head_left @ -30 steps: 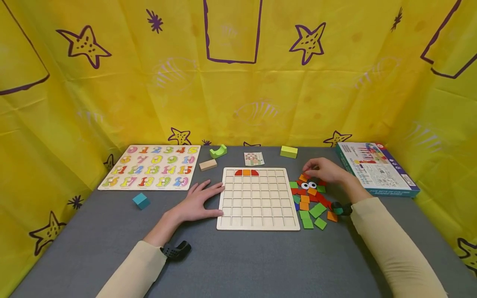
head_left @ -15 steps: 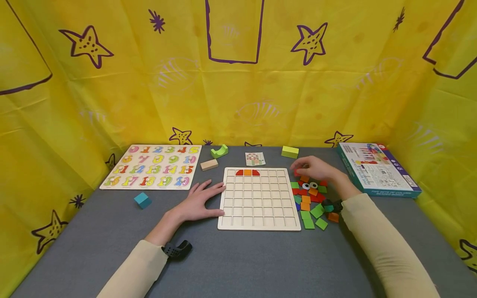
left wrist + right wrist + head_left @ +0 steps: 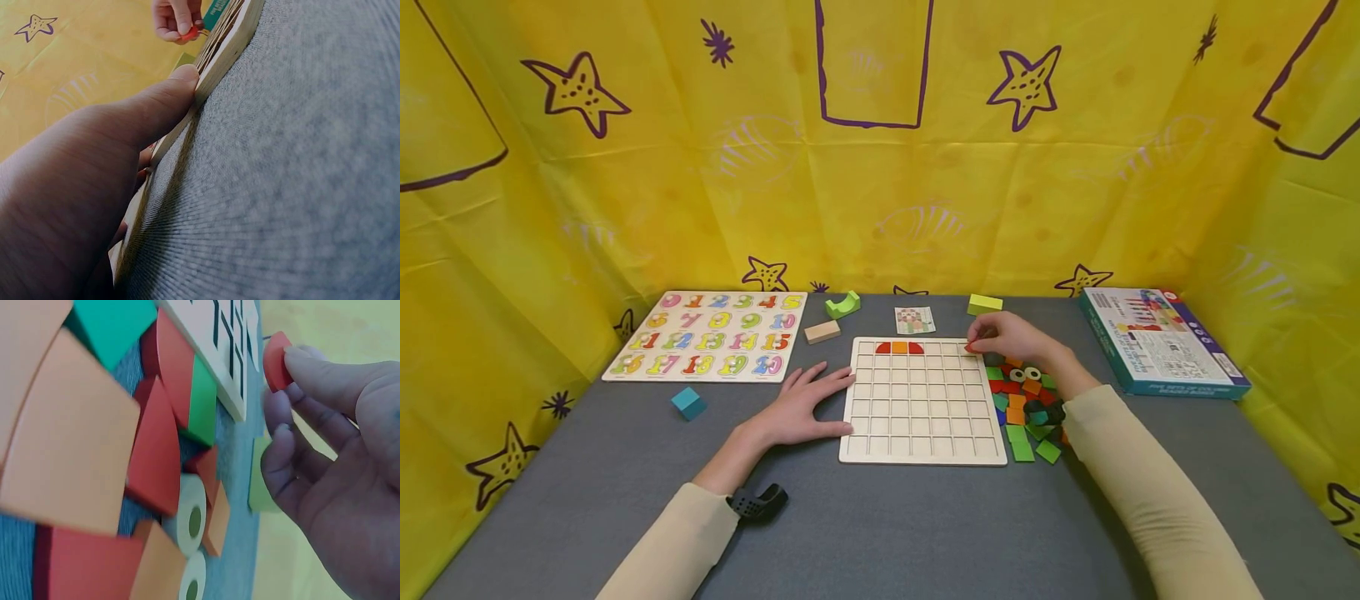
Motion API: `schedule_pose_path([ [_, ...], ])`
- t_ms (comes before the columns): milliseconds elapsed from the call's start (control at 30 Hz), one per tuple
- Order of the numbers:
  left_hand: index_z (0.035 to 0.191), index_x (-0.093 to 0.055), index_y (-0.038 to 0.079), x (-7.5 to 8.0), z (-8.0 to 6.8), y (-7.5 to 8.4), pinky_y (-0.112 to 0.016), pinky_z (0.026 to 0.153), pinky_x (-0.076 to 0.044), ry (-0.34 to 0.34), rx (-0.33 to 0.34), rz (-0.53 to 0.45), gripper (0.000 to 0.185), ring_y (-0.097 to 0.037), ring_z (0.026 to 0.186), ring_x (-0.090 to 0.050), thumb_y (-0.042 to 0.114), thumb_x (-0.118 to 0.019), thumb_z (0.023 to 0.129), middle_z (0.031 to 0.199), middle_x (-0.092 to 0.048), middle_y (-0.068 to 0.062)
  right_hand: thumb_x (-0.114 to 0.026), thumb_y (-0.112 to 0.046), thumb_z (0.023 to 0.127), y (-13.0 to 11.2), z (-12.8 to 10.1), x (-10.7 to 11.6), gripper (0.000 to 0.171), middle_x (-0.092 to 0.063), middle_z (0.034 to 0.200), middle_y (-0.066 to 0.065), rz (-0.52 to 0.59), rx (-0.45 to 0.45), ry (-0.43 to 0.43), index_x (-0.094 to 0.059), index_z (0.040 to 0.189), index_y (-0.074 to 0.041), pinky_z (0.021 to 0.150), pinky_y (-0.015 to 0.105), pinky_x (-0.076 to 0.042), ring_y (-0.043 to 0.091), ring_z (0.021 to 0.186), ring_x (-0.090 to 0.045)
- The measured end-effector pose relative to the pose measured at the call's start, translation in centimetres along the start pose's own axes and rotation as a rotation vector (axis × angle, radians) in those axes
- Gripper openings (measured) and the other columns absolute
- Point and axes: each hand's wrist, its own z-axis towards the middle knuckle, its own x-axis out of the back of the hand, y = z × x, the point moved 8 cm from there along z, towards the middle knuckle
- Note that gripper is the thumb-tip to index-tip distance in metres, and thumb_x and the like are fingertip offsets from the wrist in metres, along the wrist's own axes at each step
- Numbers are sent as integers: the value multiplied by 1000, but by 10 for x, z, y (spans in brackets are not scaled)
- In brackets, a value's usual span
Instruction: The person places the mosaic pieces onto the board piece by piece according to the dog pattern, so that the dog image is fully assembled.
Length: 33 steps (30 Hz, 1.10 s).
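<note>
A light wooden grid board [image 3: 921, 400] lies mid-table, with two red quarter-round tiles and an orange square tile [image 3: 899, 347] between them in its top row. My left hand [image 3: 797, 408] rests at the board's left edge, fingers spread, the thumb touching the rim in the left wrist view. Over the board's top right corner my right hand [image 3: 1011, 337] pinches a red quarter-round tile [image 3: 277, 361] between thumb and fingertips. Just right of the board lies a loose pile of red, orange, green and blue tiles [image 3: 1021, 433], with two round eye pieces [image 3: 1017, 375] among them; the right forearm covers part of it.
A small picture card [image 3: 914, 320] lies behind the board, near a yellow-green block [image 3: 984, 304], a green arch block [image 3: 842, 306] and a plain wooden block [image 3: 822, 332]. A number puzzle [image 3: 703, 337] and blue cube [image 3: 688, 403] are left, a flat box [image 3: 1165, 342] right.
My right hand has moved left from the tile pile to the board's top right corner, carrying a red quarter-round tile. The left hand stays at the board's edge.
</note>
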Motion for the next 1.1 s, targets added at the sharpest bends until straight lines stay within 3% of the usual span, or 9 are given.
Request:
schedule_pose_path([
  [300, 154, -45, 17, 1, -1, 1, -67, 114, -4, 0, 0, 1, 83, -40, 150, -16, 60, -70, 88, 161, -35, 0, -69, -8, 97, -19, 9, -10, 23, -69, 111, 13, -14, 100, -23, -71, 117, 1, 83, 42, -50, 28, 94, -60],
  [433, 154, -46, 16, 1, -1, 0, -66, 114, -4, 2, 1, 4, 83, -40, 150, -16, 59, -70, 88, 161, -35, -1, -69, -7, 96, -27, 14, -16, 25, -68, 110, 10, -21, 127, -32, -71, 121, -1, 80, 40, -49, 27, 93, -56],
  [867, 155, -44, 17, -1, 0, -1, -66, 114, -2, -11, 11, -7, 84, -39, 151, -15, 61, -69, 88, 162, -34, 0, -68, -7, 97, -52, 32, -41, 15, -68, 102, 8, 85, 155, -85, -68, 110, 0, 80, 38, -53, 26, 94, -62],
  [1100, 155, -44, 17, 0, -1, -1, -66, 114, -2, -18, 12, -12, 84, -40, 151, -14, 61, -69, 88, 162, -34, -1, -67, -4, 97, -73, 40, -54, 10, -69, 98, 7, 47, 211, -104, -68, 106, -1, 78, 34, -52, 24, 92, -62],
])
